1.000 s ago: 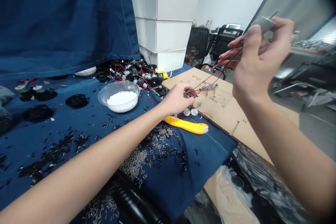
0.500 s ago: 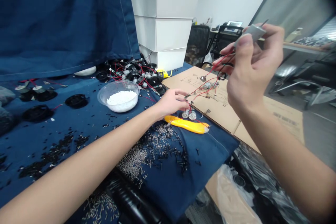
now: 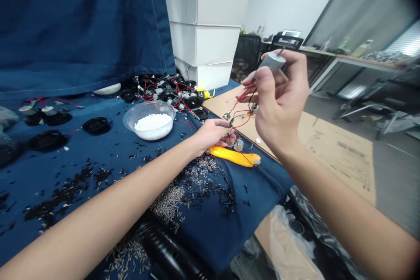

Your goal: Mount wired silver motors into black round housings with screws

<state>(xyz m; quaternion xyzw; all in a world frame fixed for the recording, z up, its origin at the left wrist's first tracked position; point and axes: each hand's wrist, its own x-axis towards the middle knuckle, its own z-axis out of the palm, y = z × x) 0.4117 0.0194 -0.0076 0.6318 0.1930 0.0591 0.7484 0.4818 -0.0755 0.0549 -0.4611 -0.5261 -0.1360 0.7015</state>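
Raised over the cardboard, my right hand (image 3: 284,100) grips a small silver electric motor (image 3: 271,64) between thumb and fingers, its thin shaft pointing up. Red and black wires (image 3: 242,96) hang from the motor towards my left hand (image 3: 213,134). The left fingers are closed around the tangled wires beside more small motors (image 3: 238,144); the exact grip is partly hidden. Just in front of those motors lies a yellow curved plastic piece (image 3: 232,155) on the blue cloth. A metal end piece (image 3: 226,116) dangles on a wire near the left fingertips.
A clear bowl of white pieces (image 3: 151,124) stands left of my left hand. Behind it is a heap of wired motors and black parts (image 3: 170,92). Loose screws (image 3: 170,199) cover the cloth in front. Flattened cardboard (image 3: 328,148) lies right; white boxes (image 3: 216,39) are stacked behind.
My right hand has moved left and slightly down with the motor, closer to my left hand, and the wires between them hang slacker. The left hand has shifted slightly.
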